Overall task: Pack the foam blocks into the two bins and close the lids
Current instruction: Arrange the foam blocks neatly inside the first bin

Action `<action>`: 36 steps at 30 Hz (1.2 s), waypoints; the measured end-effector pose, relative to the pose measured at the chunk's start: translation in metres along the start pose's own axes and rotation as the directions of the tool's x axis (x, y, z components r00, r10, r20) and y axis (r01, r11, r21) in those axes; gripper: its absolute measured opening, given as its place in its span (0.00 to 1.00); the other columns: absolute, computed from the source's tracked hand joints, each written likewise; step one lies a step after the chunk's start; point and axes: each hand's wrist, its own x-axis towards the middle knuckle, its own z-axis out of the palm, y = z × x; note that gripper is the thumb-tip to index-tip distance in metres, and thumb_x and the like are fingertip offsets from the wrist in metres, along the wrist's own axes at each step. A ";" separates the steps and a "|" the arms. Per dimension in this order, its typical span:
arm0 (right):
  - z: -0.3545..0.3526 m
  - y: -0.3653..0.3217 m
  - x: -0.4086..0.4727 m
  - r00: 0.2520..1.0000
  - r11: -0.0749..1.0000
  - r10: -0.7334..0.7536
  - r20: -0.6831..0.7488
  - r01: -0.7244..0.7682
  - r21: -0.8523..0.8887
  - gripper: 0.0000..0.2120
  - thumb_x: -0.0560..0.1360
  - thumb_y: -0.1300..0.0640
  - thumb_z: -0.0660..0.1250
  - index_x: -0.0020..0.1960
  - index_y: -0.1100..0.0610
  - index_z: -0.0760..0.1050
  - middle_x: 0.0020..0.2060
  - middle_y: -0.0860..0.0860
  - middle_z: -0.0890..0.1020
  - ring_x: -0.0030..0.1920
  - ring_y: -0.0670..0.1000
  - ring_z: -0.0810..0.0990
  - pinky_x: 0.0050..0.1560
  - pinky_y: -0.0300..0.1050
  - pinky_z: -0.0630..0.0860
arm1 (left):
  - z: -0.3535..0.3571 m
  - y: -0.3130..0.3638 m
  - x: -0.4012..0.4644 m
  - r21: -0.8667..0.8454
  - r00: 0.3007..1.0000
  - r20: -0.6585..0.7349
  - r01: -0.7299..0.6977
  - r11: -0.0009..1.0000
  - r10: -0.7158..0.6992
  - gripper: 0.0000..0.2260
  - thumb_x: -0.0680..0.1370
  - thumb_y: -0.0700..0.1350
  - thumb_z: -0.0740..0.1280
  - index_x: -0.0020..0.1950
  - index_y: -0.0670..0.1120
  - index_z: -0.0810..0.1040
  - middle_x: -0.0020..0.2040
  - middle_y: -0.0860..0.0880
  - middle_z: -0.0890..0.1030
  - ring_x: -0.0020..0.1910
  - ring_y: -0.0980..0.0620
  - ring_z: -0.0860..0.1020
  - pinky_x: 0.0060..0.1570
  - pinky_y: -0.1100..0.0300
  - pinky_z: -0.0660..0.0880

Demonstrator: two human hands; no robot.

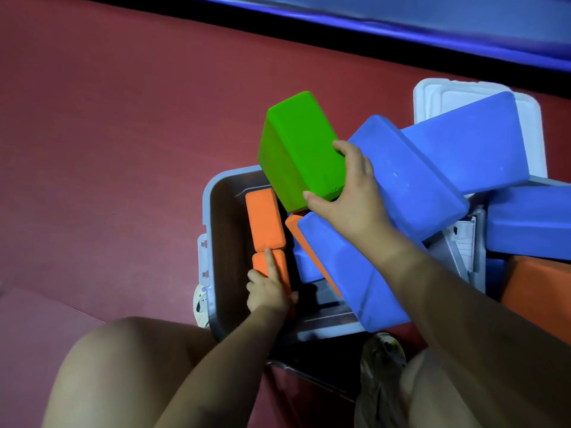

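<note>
Two hands work over the bin [213, 242]. The right hand [349, 193] grips the green block [301, 149], thumb on its near lower edge and fingers curled over its right edge, holding it tilted above the bin's far end. The left hand [268, 288] reaches down inside the bin, its forefinger straight along the top of a small orange block [262, 264] and the other fingers curled against that block's near end. A second orange block [264, 217] stands just beyond it, touching it. Right of these, a blue block [349, 273] leans across the bin with an orange one under its edge. More blue blocks [411, 177] pile to the right, over a white lid [432, 91]. All of it sits on a red floor [108, 149].
</note>
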 end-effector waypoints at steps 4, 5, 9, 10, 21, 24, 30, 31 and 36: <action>0.001 0.001 0.005 0.999 0.999 0.032 -0.027 -0.032 0.010 0.37 0.67 0.53 0.75 0.71 0.52 0.62 0.65 0.53 0.68 0.65 0.53 0.69 0.63 0.44 0.66 | 0.004 0.011 0.008 0.093 0.999 0.037 0.018 0.996 -0.021 0.52 0.70 0.66 0.67 0.76 0.54 0.32 0.63 0.42 0.62 0.58 0.46 0.70 0.51 0.52 0.74; 0.002 0.002 0.007 0.998 0.999 0.039 -0.041 -0.038 0.011 0.37 0.67 0.53 0.75 0.71 0.52 0.62 0.65 0.54 0.68 0.65 0.53 0.69 0.62 0.44 0.66 | -0.001 0.010 0.013 0.144 0.999 0.048 0.011 0.989 -0.018 0.50 0.69 0.69 0.65 0.77 0.54 0.35 0.62 0.42 0.63 0.58 0.46 0.71 0.52 0.52 0.74; 0.002 0.002 0.012 0.993 0.998 0.056 -0.107 -0.052 0.039 0.36 0.67 0.53 0.75 0.70 0.55 0.63 0.64 0.54 0.70 0.63 0.52 0.69 0.57 0.37 0.64 | -0.036 0.003 0.041 0.031 0.962 -0.269 -0.027 0.999 0.034 0.32 0.75 0.64 0.61 0.70 0.45 0.61 0.69 0.40 0.63 0.67 0.40 0.65 0.63 0.44 0.66; 0.002 0.001 0.013 0.990 0.997 0.065 -0.122 -0.059 0.056 0.36 0.67 0.54 0.75 0.70 0.55 0.63 0.63 0.54 0.70 0.63 0.52 0.69 0.56 0.34 0.63 | -0.044 0.002 0.051 -0.050 0.937 -0.347 -0.065 0.997 0.044 0.29 0.75 0.59 0.62 0.70 0.44 0.62 0.71 0.39 0.61 0.69 0.39 0.63 0.64 0.45 0.64; 0.001 -0.002 0.015 0.985 0.991 0.096 -0.145 -0.080 0.109 0.34 0.67 0.54 0.75 0.69 0.54 0.64 0.63 0.54 0.70 0.57 0.45 0.69 0.50 0.28 0.61 | -0.068 -0.010 0.098 0.028 0.935 -0.134 -0.329 0.944 0.329 0.18 0.77 0.54 0.64 0.67 0.56 0.71 0.78 0.43 0.41 0.76 0.34 0.46 0.68 0.34 0.60; 0.003 -0.003 0.013 0.986 0.992 0.090 -0.142 -0.076 0.103 0.34 0.67 0.54 0.75 0.69 0.54 0.64 0.63 0.54 0.70 0.58 0.45 0.68 0.51 0.27 0.60 | -0.063 -0.003 0.095 -0.232 0.960 -0.188 -0.246 0.941 0.205 0.25 0.75 0.49 0.67 0.71 0.58 0.66 0.78 0.40 0.40 0.72 0.31 0.57 0.67 0.45 0.64; 0.003 -0.005 0.009 0.989 0.996 0.053 -0.138 -0.043 0.073 0.35 0.65 0.55 0.76 0.68 0.54 0.65 0.58 0.50 0.69 0.53 0.40 0.66 0.51 0.28 0.61 | -0.073 0.018 0.102 -0.340 0.989 -0.145 -0.039 0.940 -0.011 0.26 0.70 0.50 0.69 0.65 0.57 0.64 0.74 0.41 0.51 0.64 0.36 0.67 0.61 0.41 0.69; 0.003 -0.004 0.009 0.989 0.997 0.042 -0.140 -0.033 0.062 0.35 0.65 0.55 0.76 0.67 0.55 0.66 0.58 0.51 0.70 0.53 0.40 0.66 0.52 0.29 0.61 | -0.076 0.017 0.105 -0.326 0.990 -0.143 -0.046 0.944 0.000 0.25 0.70 0.50 0.70 0.65 0.56 0.65 0.72 0.41 0.53 0.63 0.35 0.68 0.60 0.42 0.71; 0.005 -0.004 0.010 0.992 0.999 0.033 -0.126 -0.028 0.044 0.35 0.65 0.54 0.76 0.68 0.53 0.65 0.60 0.53 0.71 0.57 0.47 0.69 0.54 0.34 0.64 | -0.083 0.008 0.110 -0.242 0.985 -0.158 -0.111 0.964 0.074 0.23 0.72 0.49 0.70 0.64 0.52 0.65 0.63 0.40 0.60 0.54 0.33 0.74 0.53 0.45 0.75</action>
